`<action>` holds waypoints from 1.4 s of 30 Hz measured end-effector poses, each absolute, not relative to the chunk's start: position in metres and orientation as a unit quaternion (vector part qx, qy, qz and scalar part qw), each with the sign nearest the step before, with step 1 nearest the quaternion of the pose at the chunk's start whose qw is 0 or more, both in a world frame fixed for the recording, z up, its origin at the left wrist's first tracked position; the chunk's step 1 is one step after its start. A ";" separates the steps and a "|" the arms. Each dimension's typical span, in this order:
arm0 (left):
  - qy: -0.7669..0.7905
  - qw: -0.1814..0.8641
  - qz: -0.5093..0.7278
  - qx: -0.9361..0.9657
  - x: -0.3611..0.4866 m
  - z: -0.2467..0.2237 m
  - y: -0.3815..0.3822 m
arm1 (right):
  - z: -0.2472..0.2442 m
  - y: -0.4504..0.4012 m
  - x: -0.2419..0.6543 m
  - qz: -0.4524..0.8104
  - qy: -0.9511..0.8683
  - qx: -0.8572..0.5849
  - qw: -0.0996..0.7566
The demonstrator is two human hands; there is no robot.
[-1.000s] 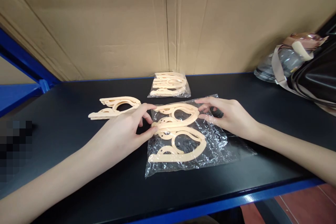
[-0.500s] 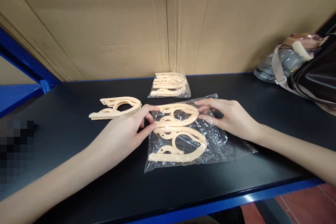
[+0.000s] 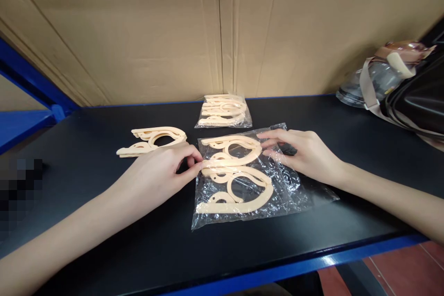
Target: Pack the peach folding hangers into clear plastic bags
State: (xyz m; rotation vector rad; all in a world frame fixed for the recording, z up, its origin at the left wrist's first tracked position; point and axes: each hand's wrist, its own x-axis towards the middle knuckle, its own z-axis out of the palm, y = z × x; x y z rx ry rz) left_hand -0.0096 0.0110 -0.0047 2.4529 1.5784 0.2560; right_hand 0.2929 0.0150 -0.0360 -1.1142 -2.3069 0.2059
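A clear plastic bag [image 3: 287,194] lies flat on the black table, with cream folding hangers [image 3: 249,206] inside, one set above the other. My left hand [image 3: 169,164] has thumb and forefinger pinched together at the bag's left edge, beside the hangers' ends. My right hand [image 3: 301,152] rests at the bag's upper right, fingers apart and fingertips on the plastic near the upper hanger's curved end. Partly behind my left hand lies a loose cream hanger set [image 3: 166,134]. Farther back sits a second bag of cream hangers [image 3: 224,111].
The black table [image 3: 312,115] has a blue front edge. Cardboard [image 3: 156,32] stands along its back. At the right are a clear bottle [image 3: 381,74] with a strap and a shiny black bag [image 3: 419,97]. A blue frame post [image 3: 31,83] rises at the left.
The fingers of my left hand have drawn together and moved slightly left, off the upper hanger to the bag's edge. My right hand has hardly moved.
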 end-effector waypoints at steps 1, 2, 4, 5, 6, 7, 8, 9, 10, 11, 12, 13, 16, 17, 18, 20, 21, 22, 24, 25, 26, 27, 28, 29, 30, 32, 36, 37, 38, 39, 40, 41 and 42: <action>0.534 0.106 0.089 0.834 -0.010 -0.005 0.011 | -0.036 0.015 0.293 0.076 -0.862 -0.415 0.281; 0.532 0.106 0.089 0.835 -0.010 -0.005 0.011 | -0.037 0.016 0.293 0.074 -0.863 -0.415 0.280; 0.533 0.103 0.086 0.836 -0.010 -0.004 0.009 | -0.038 0.016 0.293 0.068 -0.864 -0.417 0.274; 0.534 0.096 0.085 0.835 -0.010 -0.004 0.009 | -0.038 0.017 0.293 0.066 -0.864 -0.419 0.271; 0.536 0.081 0.090 0.836 -0.011 -0.004 0.009 | -0.039 0.017 0.294 0.066 -0.865 -0.420 0.267; 0.534 0.056 0.098 0.838 -0.011 -0.004 0.009 | -0.039 0.017 0.294 0.068 -0.865 -0.420 0.265; 0.529 0.020 0.109 0.842 -0.012 -0.005 0.010 | -0.039 0.017 0.294 0.072 -0.866 -0.420 0.263; 0.518 -0.025 0.119 0.847 -0.012 -0.005 0.011 | -0.039 0.016 0.294 0.077 -0.866 -0.420 0.261; 0.502 -0.073 0.127 0.853 -0.013 -0.006 0.014 | -0.039 0.016 0.294 0.081 -0.867 -0.418 0.259; 0.480 -0.118 0.129 0.860 -0.013 -0.007 0.017 | -0.040 0.016 0.294 0.084 -0.867 -0.418 0.257; 0.457 -0.155 0.125 0.867 -0.013 -0.008 0.021 | -0.040 0.016 0.294 0.087 -0.868 -0.418 0.254; 0.434 -0.182 0.118 0.874 -0.013 -0.009 0.024 | -0.040 0.016 0.294 0.088 -0.869 -0.418 0.252; 0.390 -0.209 0.098 0.891 -0.013 -0.014 0.035 | -0.040 0.017 0.294 0.083 -0.871 -0.416 0.248; 0.383 -0.209 0.094 0.895 -0.012 -0.016 0.038 | -0.041 0.018 0.294 0.079 -0.872 -0.414 0.249; 0.377 -0.207 0.091 0.898 -0.012 -0.019 0.040 | -0.041 0.018 0.294 0.076 -0.873 -0.412 0.249; 0.371 -0.202 0.087 0.902 -0.012 -0.022 0.042 | -0.041 0.018 0.295 0.068 -0.876 -0.407 0.250; 0.371 -0.198 0.087 0.903 -0.012 -0.024 0.043 | -0.042 0.018 0.295 0.065 -0.877 -0.405 0.251; 0.373 -0.190 0.089 0.904 -0.012 -0.025 0.043 | -0.042 0.018 0.295 0.064 -0.877 -0.404 0.251; 0.383 -0.167 0.102 0.903 -0.012 -0.027 0.044 | -0.042 0.018 0.295 0.061 -0.879 -0.402 0.250; 0.389 -0.152 0.110 0.902 -0.013 -0.027 0.044 | -0.042 0.018 0.295 0.060 -0.879 -0.401 0.250; 0.394 -0.139 0.116 0.901 -0.013 -0.027 0.044 | -0.042 0.018 0.295 0.059 -0.880 -0.400 0.250; 0.400 -0.128 0.121 0.900 -0.013 -0.026 0.043 | -0.042 0.018 0.295 0.057 -0.880 -0.400 0.250; 0.405 -0.118 0.121 0.898 -0.013 -0.025 0.042 | -0.042 0.018 0.295 0.055 -0.880 -0.400 0.249; 0.409 -0.109 0.119 0.898 -0.013 -0.024 0.041 | -0.042 0.017 0.295 0.054 -0.881 -0.400 0.247; 0.413 -0.099 0.115 0.898 -0.013 -0.022 0.040 | -0.042 0.017 0.295 0.055 -0.882 -0.400 0.243; 0.418 -0.080 0.105 0.899 -0.015 -0.018 0.038 | -0.041 0.017 0.294 0.057 -0.886 -0.397 0.235; 0.416 -0.058 0.095 0.903 -0.019 -0.014 0.035 | -0.040 0.017 0.293 0.054 -0.894 -0.382 0.226; 0.415 -0.058 0.096 0.903 -0.019 -0.013 0.035 | -0.040 0.017 0.293 0.054 -0.895 -0.380 0.226; 0.412 -0.060 0.098 0.904 -0.020 -0.013 0.035 | -0.040 0.018 0.293 0.054 -0.896 -0.378 0.225; 0.408 -0.064 0.098 0.905 -0.019 -0.013 0.036 | -0.040 0.018 0.294 0.055 -0.897 -0.378 0.223; 0.403 -0.071 0.099 0.907 -0.019 -0.014 0.036 | -0.040 0.018 0.294 0.057 -0.897 -0.378 0.221; 0.396 -0.079 0.099 0.909 -0.019 -0.014 0.036 | -0.040 0.018 0.294 0.059 -0.898 -0.378 0.219; 0.390 -0.090 0.099 0.911 -0.018 -0.014 0.037 | -0.040 0.018 0.294 0.061 -0.898 -0.379 0.217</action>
